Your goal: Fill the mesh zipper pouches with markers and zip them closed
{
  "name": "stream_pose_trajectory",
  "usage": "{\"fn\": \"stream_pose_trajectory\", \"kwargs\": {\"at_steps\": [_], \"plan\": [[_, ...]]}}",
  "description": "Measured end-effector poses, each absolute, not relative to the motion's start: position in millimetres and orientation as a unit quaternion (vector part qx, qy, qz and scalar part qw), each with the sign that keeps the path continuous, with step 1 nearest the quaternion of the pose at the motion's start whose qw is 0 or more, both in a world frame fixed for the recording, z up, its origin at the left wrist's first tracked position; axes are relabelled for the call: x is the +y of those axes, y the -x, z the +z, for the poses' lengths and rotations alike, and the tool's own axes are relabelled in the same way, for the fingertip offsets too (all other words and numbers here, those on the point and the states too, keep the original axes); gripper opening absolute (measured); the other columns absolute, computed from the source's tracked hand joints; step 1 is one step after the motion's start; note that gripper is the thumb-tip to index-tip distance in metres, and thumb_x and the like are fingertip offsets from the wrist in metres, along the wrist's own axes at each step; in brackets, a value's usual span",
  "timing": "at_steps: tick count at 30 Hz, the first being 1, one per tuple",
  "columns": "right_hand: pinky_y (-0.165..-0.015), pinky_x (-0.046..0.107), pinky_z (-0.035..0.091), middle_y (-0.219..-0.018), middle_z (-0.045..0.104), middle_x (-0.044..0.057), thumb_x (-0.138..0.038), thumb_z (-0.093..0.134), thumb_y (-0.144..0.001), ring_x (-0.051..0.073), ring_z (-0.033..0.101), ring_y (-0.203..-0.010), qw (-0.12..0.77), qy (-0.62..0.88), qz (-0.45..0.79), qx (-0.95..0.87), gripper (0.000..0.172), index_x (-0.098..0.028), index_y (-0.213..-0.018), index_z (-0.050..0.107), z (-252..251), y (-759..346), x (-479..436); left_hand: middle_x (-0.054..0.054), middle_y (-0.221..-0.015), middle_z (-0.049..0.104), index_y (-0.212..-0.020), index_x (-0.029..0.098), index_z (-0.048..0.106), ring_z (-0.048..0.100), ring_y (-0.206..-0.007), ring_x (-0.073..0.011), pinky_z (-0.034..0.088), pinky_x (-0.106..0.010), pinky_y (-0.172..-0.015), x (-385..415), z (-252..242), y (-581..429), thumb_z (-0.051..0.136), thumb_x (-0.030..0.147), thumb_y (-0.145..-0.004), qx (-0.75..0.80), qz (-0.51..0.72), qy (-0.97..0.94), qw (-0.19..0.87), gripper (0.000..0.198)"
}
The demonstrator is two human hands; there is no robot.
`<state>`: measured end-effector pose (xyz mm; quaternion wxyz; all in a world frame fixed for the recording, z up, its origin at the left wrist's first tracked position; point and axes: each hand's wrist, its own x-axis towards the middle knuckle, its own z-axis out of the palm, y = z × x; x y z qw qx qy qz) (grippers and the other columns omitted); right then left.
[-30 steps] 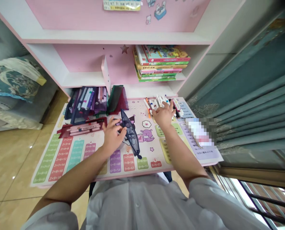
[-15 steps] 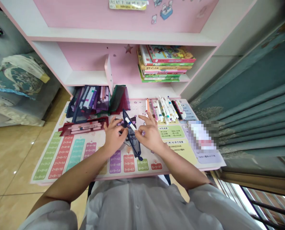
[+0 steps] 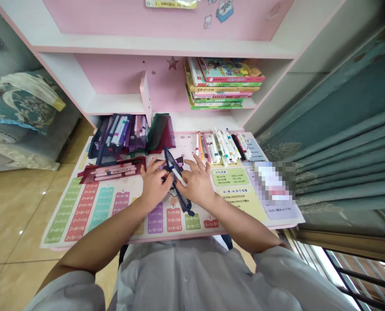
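Note:
A narrow navy mesh pencil pouch (image 3: 185,204) lies slanted on the desk mat before me. My left hand (image 3: 155,180) pinches its left edge between thumb and finger, the other fingers spread. A white marker with a blue band (image 3: 178,176) sits at the pouch's opening, slanted along it. My right hand (image 3: 199,181) has thumb and index finger closed on the marker's near end, its other fingers raised. How deep the marker sits in the pouch I cannot tell.
Behind my left hand lie a red mesh pouch (image 3: 89,172) with pink pens and several filled dark pouches (image 3: 111,142). A green and red pouch (image 3: 160,134) stands near the shelf. Loose markers (image 3: 223,147) lie at back right, below stacked books (image 3: 225,90). A blurred object (image 3: 273,181) is far right.
My right hand has shifted slightly left and up, and the marker now lies lower against the pouch, more in line with it. My left hand keeps its pinch.

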<state>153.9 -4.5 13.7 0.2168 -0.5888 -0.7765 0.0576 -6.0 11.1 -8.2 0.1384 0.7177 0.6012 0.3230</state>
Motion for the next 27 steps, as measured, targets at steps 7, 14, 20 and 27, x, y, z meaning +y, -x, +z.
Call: {"fn": "stream_pose_trajectory", "kwargs": {"at_steps": [7,14,20,27], "plan": [[-0.107,0.07,0.029,-0.133,0.065,0.016,-0.038,0.067,-0.078,0.043,0.04,-0.14,0.201,0.611,0.113,-0.757,0.019,-0.021,-0.069,0.066,19.0,-151.6,-4.0,-0.005,-0.127,0.069,-0.061,0.022,0.061,0.046,-0.138,-0.0335,0.024,-0.071,-0.113,10.1,-7.5,5.5,0.059,0.029,-0.086,0.597,0.324,-0.72,0.138,0.026],[-0.11,0.06,0.034,-0.128,0.067,0.011,-0.039,0.064,-0.083,0.035,0.045,-0.139,0.307,0.602,0.113,-0.728,0.026,-0.022,-0.063,0.06,0.1,-160.7,12.9,-0.005,-0.126,0.069,-0.061,0.023,0.062,0.046,-0.138,-0.0341,0.023,-0.07,-0.115,11.6,-9.9,7.0,0.06,0.029,-0.085,0.595,0.33,-0.718,0.145,0.025],[-0.112,0.066,0.026,-0.144,0.054,0.013,-0.039,0.061,-0.085,0.041,0.027,-0.147,0.249,0.707,0.007,-0.662,0.022,-0.02,-0.08,0.071,-11.4,-180.6,64.9,-0.005,-0.126,0.069,-0.059,0.022,0.061,0.046,-0.138,-0.0347,0.022,-0.071,-0.115,10.3,-8.9,8.0,0.06,0.03,-0.086,0.591,0.33,-0.721,0.146,0.028],[-0.112,0.073,0.014,-0.154,0.038,0.024,-0.038,0.056,-0.087,0.046,0.01,-0.15,0.116,0.763,-0.018,-0.635,0.043,-0.008,-0.115,0.068,-18.9,-192.1,116.4,-0.005,-0.125,0.069,-0.058,0.022,0.061,0.046,-0.138,-0.036,0.021,-0.072,-0.115,11.4,-7.1,8.6,0.061,0.029,-0.084,0.596,0.326,-0.72,0.143,0.027]]}}
